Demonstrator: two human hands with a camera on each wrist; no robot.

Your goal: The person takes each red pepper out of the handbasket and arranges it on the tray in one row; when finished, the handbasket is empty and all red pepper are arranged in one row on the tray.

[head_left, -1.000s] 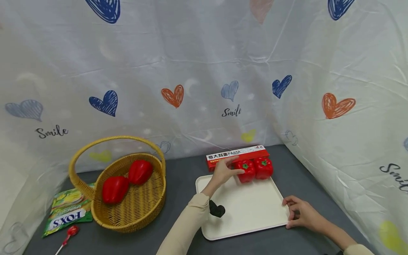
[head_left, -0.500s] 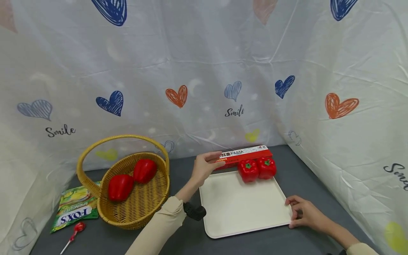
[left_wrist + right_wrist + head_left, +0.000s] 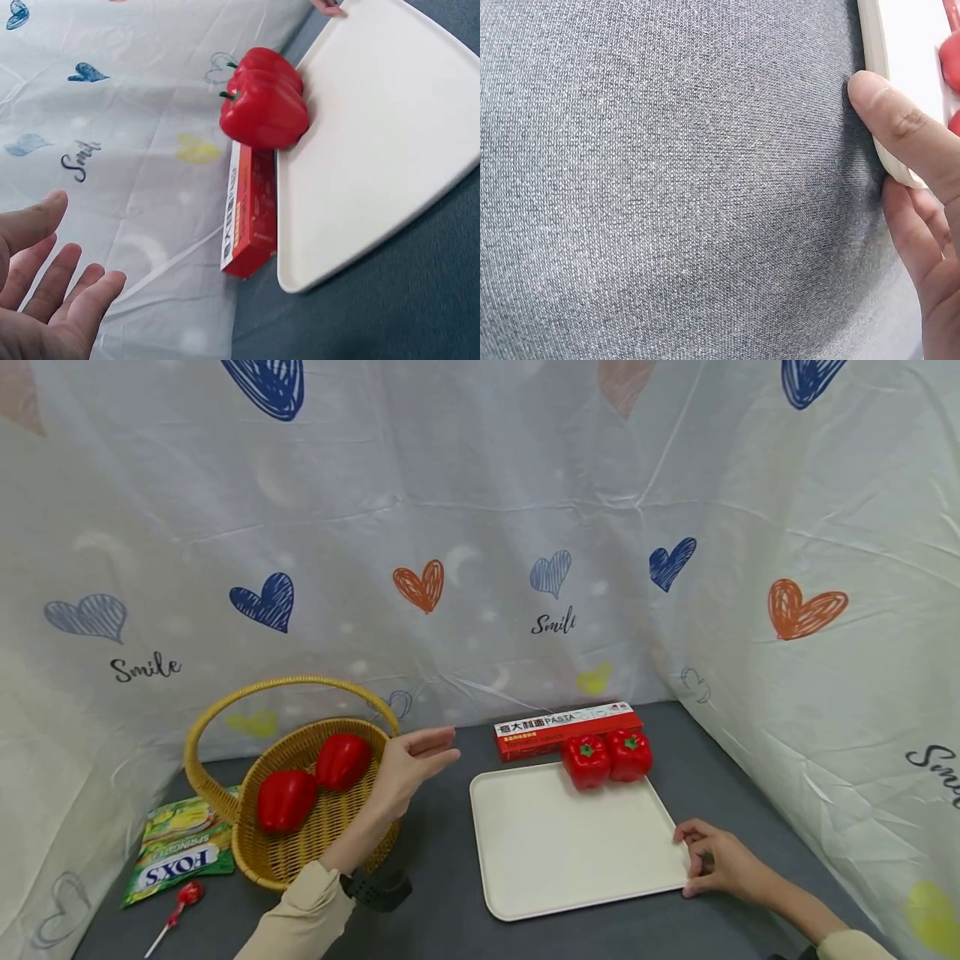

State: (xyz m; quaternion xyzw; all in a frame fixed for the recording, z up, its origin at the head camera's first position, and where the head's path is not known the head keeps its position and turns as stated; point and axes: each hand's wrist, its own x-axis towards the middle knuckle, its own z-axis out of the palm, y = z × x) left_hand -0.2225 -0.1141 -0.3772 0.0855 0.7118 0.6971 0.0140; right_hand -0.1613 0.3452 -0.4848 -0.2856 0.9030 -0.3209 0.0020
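Left hand (image 3: 405, 768) hovers open and empty beside the basket (image 3: 300, 860), near its 2 peppers (image 3: 315, 781). Right hand (image 3: 723, 864) holds the tray's (image 3: 555, 852) near-right corner.

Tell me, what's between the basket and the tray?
The left hand hovers open there, above bare grey cloth, in the head view, between basket and tray.

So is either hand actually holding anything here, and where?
The left hand is open in the air, holding nothing. The right hand grips the white tray at its right front corner.
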